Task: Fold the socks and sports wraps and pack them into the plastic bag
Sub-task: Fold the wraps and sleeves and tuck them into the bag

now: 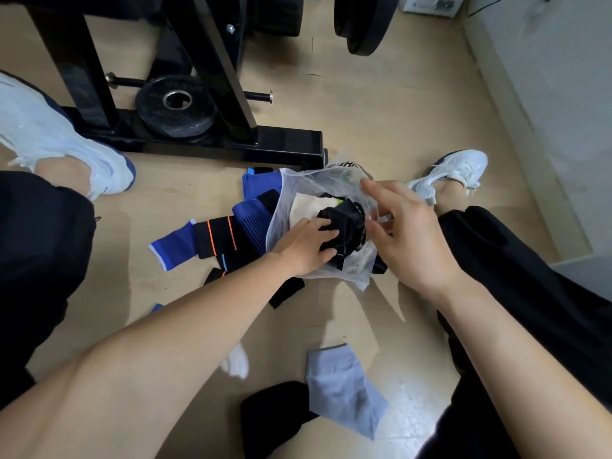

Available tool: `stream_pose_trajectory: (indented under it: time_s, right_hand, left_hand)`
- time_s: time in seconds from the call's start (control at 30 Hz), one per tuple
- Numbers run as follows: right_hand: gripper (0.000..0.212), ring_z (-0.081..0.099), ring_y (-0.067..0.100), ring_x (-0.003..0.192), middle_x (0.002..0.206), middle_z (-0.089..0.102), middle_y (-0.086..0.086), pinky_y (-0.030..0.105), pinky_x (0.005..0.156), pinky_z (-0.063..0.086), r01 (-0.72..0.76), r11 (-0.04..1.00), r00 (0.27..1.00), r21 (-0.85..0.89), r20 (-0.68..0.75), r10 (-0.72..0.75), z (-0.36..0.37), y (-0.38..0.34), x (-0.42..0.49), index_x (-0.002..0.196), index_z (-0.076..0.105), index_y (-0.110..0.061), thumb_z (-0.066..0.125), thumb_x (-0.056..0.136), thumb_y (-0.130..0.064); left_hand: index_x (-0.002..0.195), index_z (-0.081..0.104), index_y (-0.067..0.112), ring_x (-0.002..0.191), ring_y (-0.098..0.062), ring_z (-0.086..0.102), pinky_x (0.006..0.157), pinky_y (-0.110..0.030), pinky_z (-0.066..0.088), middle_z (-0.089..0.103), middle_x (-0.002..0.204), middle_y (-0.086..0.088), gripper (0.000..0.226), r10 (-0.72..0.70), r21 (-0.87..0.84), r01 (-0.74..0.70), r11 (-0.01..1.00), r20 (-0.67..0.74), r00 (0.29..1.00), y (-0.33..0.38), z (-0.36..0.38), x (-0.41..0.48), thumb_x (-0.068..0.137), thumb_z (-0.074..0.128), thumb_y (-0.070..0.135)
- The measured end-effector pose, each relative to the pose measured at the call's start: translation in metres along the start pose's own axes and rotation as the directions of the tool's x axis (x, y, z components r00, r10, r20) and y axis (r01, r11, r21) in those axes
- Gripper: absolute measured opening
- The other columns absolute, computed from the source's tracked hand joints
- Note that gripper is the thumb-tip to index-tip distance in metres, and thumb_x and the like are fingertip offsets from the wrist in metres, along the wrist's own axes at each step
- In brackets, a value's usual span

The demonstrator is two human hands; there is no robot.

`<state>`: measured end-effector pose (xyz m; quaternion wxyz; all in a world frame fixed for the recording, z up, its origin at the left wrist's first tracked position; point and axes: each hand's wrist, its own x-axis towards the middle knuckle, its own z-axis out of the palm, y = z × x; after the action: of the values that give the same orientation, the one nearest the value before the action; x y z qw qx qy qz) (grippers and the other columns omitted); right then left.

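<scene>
A clear plastic bag (344, 180) lies open on the wooden floor at the centre. Inside it are a cream item (306, 207) and a black folded bundle (344, 223). My left hand (304, 246) reaches into the bag's mouth, its fingers curled on the black bundle. At the bag's right rim, my right hand (404, 233) pinches the plastic between thumb and fingers. Blue and black sports wraps (225, 235) with orange stripes lie spread just left of the bag. A grey sock (344, 389), a black sock (275, 415) and a white piece (238, 362) lie nearer to me.
A black weight-bench frame (205, 140) with a weight plate (175, 107) stands behind the bag. My white shoes (453, 170) and black trouser legs flank the work area. A white plastic sheet (39, 124) sits at far left, a wall at right.
</scene>
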<state>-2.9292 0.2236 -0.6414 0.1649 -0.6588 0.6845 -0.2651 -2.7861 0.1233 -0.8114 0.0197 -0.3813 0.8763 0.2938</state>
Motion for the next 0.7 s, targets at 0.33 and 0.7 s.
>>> stream_pose_trajectory:
  time_s: [0.33, 0.7]
  right_hand:
    - [0.062, 0.057, 0.009, 0.097, 0.125, 0.056, -0.004, 0.025, 0.091, 0.050, 0.036, 0.999, 0.996, 0.003, 0.077, -0.036, -0.003, 0.003, -0.008, 0.145, 0.049, -0.013, 0.062, 0.087, 0.007]
    - [0.044, 0.055, 0.009, 0.115, 0.122, 0.059, -0.006, 0.011, 0.096, 0.039, 0.130, 0.991, 0.974, 0.042, 0.182, -0.136, 0.010, 0.002, -0.012, 0.132, 0.061, -0.012, 0.068, 0.089, -0.004]
  left_hand:
    - [0.159, 0.023, 0.035, 0.156, -0.028, -0.002, 0.124, -0.045, 0.005, -0.005, 0.170, 0.004, 0.079, -0.084, -0.078, 0.109, 0.991, 0.278, 0.957, 0.032, -0.003, 0.032, 0.091, 0.023, 0.075]
    - [0.135, 0.064, 0.021, 0.123, -0.016, 0.059, 0.101, -0.034, 0.048, 0.063, 0.136, 0.001, 0.040, 0.100, -0.269, -0.167, 0.948, -0.244, 0.964, -0.004, -0.033, -0.062, 0.096, 0.062, 0.033]
